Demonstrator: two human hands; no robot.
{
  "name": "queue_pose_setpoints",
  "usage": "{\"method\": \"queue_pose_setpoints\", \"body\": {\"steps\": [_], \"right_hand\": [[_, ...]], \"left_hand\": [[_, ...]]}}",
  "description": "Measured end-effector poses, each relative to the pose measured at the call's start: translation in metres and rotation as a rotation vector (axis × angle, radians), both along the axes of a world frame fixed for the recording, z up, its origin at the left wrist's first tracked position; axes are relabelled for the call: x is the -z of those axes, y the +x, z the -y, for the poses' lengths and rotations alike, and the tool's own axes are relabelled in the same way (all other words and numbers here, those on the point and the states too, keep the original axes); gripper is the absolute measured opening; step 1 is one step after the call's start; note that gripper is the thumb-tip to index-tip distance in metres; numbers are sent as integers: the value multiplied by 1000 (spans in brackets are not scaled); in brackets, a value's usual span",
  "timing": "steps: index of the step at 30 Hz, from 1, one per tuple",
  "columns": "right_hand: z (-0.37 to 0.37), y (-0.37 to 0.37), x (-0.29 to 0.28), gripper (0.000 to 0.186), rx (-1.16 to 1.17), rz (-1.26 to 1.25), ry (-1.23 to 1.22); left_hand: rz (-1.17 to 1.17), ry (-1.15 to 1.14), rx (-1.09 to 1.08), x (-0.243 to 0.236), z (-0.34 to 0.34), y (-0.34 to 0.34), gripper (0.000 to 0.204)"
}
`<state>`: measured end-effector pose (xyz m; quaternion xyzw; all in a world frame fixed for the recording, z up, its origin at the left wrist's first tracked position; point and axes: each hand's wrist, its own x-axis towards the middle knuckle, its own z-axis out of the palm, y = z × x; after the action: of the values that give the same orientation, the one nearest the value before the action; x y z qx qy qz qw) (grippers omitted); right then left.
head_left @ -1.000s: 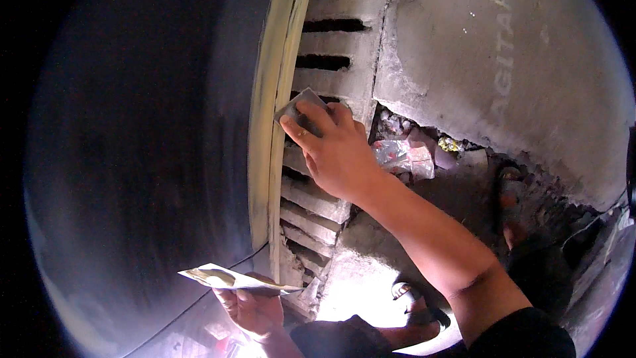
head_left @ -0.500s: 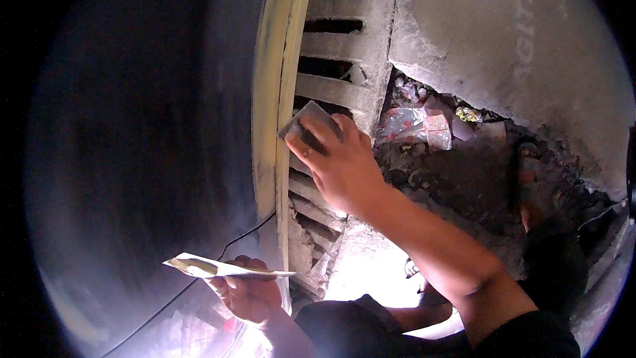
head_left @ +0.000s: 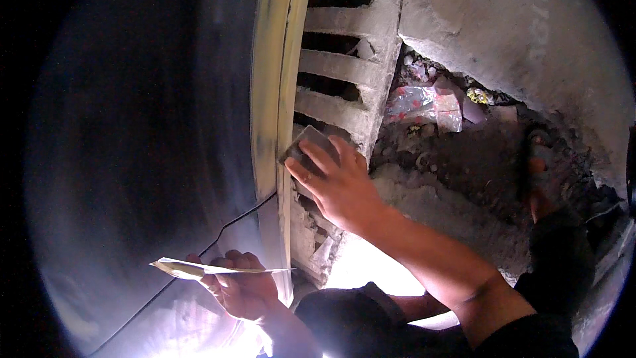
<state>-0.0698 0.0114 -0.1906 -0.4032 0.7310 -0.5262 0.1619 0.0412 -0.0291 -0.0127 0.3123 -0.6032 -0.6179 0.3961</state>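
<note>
My right hand point(head_left: 341, 189) grips a flat grey rectangular pad point(head_left: 311, 148), fingers spread over its face. The pad's left corner reaches the yellowish edge strip point(head_left: 273, 93) of a large dark, curved panel point(head_left: 146, 113); whether it touches cannot be made out. Lower down, in front of the panel, my left hand point(head_left: 242, 292) holds a thin, pale, flat sheet point(head_left: 218, 269), seen nearly edge-on. A yellowish patch shows toward the sheet's left end. My left fingers are partly behind the sheet, with the thumb below it.
A slotted concrete drain cover point(head_left: 341, 66) runs beside the panel. Right of it lie rubble, dirt and a crumpled clear wrapper point(head_left: 424, 107) below a broken concrete slab point(head_left: 490, 33). A black cord point(head_left: 248, 212) crosses the panel. A foot point(head_left: 540, 159) stands at the right.
My right hand has come nearer along the strip with the grey pad. My left hand still holds the sheet, which sits slightly further left. The ground has shifted upward in view.
</note>
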Motion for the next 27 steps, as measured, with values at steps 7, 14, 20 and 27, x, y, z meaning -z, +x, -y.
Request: {"method": "queue_pose_setpoints", "body": {"steps": [7, 14, 20, 27], "right_hand": [[-2, 33, 2, 64, -1, 16, -41], [-8, 68, 10, 46, -73, 10, -25], [-17, 62, 8, 53, -208, 52, 13], [4, 9, 18, 62, 6, 59, -138]], "left_hand": [[13, -49, 22, -2, 1, -1, 35], [-12, -90, -75, 0, -4, -3, 65], [-39, -97, -1, -4, 1, -1, 68], [-8, -97, -46, -4, 0, -3, 71]]}}
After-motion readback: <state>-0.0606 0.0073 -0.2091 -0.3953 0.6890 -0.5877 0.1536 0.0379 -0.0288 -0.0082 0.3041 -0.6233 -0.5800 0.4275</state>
